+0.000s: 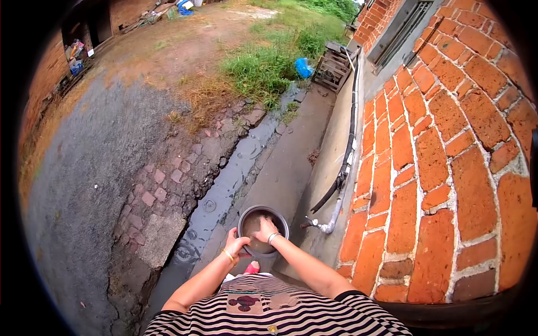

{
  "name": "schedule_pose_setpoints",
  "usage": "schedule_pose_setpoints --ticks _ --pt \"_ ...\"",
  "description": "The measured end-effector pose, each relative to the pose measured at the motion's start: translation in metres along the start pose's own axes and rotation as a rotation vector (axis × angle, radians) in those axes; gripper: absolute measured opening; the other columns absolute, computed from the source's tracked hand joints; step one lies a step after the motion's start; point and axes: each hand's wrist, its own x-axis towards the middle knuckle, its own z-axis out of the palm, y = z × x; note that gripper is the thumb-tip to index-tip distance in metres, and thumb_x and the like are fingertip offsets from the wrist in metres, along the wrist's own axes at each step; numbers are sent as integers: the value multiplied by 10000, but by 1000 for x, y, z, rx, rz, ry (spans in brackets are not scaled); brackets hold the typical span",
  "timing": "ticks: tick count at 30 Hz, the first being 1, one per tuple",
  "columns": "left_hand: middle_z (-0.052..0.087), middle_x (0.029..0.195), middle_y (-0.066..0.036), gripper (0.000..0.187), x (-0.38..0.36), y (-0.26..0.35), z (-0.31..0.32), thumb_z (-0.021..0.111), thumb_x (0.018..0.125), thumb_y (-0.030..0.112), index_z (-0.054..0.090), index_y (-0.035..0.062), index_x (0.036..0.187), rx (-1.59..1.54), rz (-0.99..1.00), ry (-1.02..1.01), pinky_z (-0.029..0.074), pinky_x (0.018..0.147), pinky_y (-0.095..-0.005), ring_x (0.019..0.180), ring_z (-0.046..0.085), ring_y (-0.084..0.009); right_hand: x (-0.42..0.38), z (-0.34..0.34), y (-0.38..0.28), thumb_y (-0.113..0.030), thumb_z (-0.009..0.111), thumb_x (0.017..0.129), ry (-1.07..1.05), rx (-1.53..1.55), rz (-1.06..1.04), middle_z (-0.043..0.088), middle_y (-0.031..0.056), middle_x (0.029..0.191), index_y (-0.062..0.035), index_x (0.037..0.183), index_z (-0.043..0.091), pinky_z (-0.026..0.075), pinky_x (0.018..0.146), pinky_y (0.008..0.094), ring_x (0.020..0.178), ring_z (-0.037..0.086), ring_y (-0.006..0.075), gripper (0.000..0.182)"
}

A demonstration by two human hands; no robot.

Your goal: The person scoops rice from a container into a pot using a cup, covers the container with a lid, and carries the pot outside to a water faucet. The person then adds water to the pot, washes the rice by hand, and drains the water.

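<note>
A round dark-rimmed basin (287,226) with cloudy brownish water is held in front of my body, above the concrete ledge. My left hand (235,243) grips the basin's left rim, thumb at the edge. Inside the basin, my right hand (265,230) reaches down into the water; its fingertips are under the surface, and what they hold, if anything, is hidden.
A water-filled drainage ditch (210,206) runs along the left of the ledge. On the right stand a brick wall (443,145), a black pipe (352,134) and a tap (309,223). Farther off are a wooden crate (332,70) and a blue bag (304,68).
</note>
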Motion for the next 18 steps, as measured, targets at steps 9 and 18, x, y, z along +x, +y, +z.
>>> schedule_pose_setpoints --ticks 9,18 --pt "577 927 -107 875 -9 5 -28 634 595 25 214 163 1351 47 -16 -25 518 581 -506 737 609 -269 -6 23 -41 -202 619 703 -445 252 -407 638 217 979 -35 1029 610 474 819 379 930 614 340 366" --pt "540 1053 -96 891 -25 11 -38 647 597 16 231 160 1371 27 -9 -36 519 581 -486 817 593 -262 -23 -5 -62 -321 412 881 -148 -60 -309 642 200 906 -82 922 640 476 740 479 844 612 380 332"
